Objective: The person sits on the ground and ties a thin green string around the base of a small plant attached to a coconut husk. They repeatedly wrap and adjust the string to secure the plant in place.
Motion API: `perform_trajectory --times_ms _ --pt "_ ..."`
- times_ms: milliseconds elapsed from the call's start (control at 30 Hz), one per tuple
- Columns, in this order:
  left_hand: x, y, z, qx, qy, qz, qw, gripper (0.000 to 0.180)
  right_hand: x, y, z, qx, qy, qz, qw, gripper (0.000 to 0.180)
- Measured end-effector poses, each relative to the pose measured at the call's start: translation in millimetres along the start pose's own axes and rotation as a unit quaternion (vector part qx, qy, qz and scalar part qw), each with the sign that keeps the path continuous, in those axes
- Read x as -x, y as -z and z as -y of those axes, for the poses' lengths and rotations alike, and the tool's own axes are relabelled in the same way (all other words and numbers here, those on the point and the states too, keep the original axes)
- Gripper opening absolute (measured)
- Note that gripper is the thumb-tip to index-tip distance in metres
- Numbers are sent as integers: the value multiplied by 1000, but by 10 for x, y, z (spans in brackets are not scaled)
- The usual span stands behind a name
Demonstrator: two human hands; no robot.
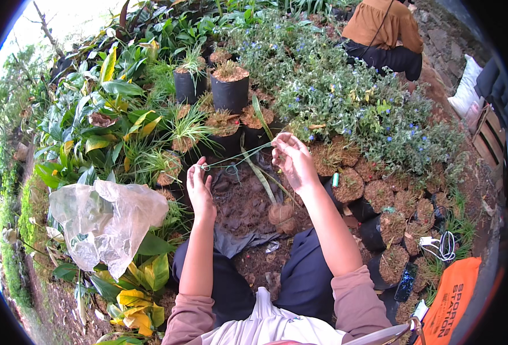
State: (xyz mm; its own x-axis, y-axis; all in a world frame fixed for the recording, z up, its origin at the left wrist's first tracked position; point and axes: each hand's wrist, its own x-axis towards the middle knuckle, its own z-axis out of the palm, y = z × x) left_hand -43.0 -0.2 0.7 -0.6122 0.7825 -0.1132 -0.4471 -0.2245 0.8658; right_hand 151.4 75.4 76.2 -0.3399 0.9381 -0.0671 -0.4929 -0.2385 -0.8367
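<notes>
While the person sits among the pots, a thin green string (237, 156) runs taut between the two raised hands, above the patch of dark soil between the knees. The left hand (199, 187) pinches one end between thumb and forefinger at the near left; the right hand (293, 161) pinches the other end slightly farther and to the right, remaining fingers loosely curled.

Judgement on handling: the string looks very light, limp and thin, likely to slip unless gripped close to the ends; best held in a fingertip pinch, as here. It goes slack and tangles easily.

Containers: two black plastic grow pots (230, 86), far centre, hold brown fibrous soil with grassy shoots. Nearer, to the right, a cluster of small black grow bags (380, 230) is packed with the same brown coir-like medium, most without a visible plant. A crumpled clear plastic bag (107, 221) lies on the leaves at the near left; contents cannot be made out. An orange plastic bag (452, 299) sits at the near right. Another person in a brown shirt (383, 23) crouches at the far right.
</notes>
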Motion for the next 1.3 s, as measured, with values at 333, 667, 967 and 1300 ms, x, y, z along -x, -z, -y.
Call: perform_trajectory --times_ms 333,667,967,1300 --pt "-98 31 -94 268 113 32 956 18 -262 313 -26 -85 -3 -14 996 4" --pt "-228 481 -266 220 13 -38 975 10 -429 831 175 -35 44 -79 995 4" --pt "-137 361 -286 76 -81 -70 991 15 -398 671 194 57 99 -107 988 5" --pt "-95 357 -398 202 -75 22 976 16 -608 1202 -25 544 256 -403 690 30"
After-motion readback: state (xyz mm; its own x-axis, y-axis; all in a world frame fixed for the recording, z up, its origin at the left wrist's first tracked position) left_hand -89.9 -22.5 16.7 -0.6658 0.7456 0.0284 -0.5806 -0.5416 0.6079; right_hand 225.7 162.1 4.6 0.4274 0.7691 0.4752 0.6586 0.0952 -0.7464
